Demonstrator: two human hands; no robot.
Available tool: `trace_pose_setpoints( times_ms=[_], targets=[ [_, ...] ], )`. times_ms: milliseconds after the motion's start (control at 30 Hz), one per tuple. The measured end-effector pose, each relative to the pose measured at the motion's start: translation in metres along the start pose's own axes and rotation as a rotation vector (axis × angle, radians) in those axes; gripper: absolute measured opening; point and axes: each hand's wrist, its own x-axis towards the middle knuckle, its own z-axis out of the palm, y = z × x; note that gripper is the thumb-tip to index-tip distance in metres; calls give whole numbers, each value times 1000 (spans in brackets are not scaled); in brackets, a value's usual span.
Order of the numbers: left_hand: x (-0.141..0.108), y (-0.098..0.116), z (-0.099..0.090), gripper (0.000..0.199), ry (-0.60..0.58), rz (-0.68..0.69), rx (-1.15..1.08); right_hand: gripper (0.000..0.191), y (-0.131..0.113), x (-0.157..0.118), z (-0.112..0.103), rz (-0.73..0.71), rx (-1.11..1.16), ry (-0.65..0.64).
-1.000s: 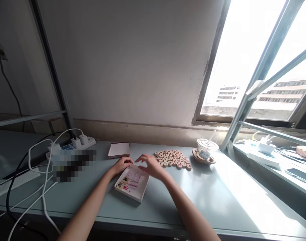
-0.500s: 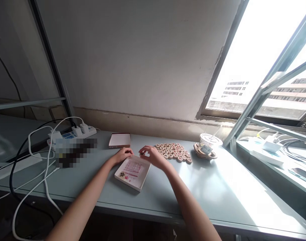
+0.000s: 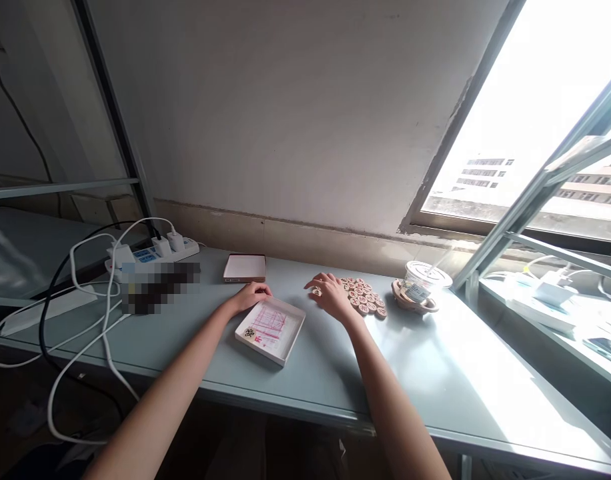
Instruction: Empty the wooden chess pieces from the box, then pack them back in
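Note:
A shallow white box (image 3: 291, 319) with pink grid lines and large black and red characters inside lies open side up on the desk. My left hand (image 3: 249, 297) is at its far left corner, fingers curled together against the rim. To the right, my right hand (image 3: 331, 297) reaches palm down over the left side of a cluster of round wooden Chinese chess pieces (image 3: 364, 298), fingers apart. One piece (image 3: 316, 292) shows under its fingertips. The hand covers several other pieces.
Behind the box lies a second shallow box (image 3: 244, 268) with a dark rim. A lidded plastic cup (image 3: 419, 283) stands in a brown holder (image 3: 410, 303) at right. Power strip (image 3: 185, 252) and tangled white cables (image 3: 105, 320) are at left. A metal frame (image 3: 510, 223) rises at right.
My right hand has moved right, from the box's far right corner to the chess pieces, and its fingers have spread. The left hand stays by the box corner. The view has shifted slightly.

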Motion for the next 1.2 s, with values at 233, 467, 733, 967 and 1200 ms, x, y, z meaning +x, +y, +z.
trace_pose_setpoints(
  times_ms=[233,467,733,967,1200],
  targets=[
    [1,0,1,18,12,54,11,34,-88,-10,19,-440,307,-323],
    [-2,4,-2,18,14,68,31,18,-105,-13,20,-414,383,-308],
    [3,-6,-3,18,-39,37,-3,19,-21,0,-9,-57,386,-153],
    [-2,-1,-3,15,-41,19,-46,17,12,-7,-10,-6,27,-155],
    [3,-9,-1,16,35,79,78,22,-30,-4,-11,-113,195,-173]
  ],
)
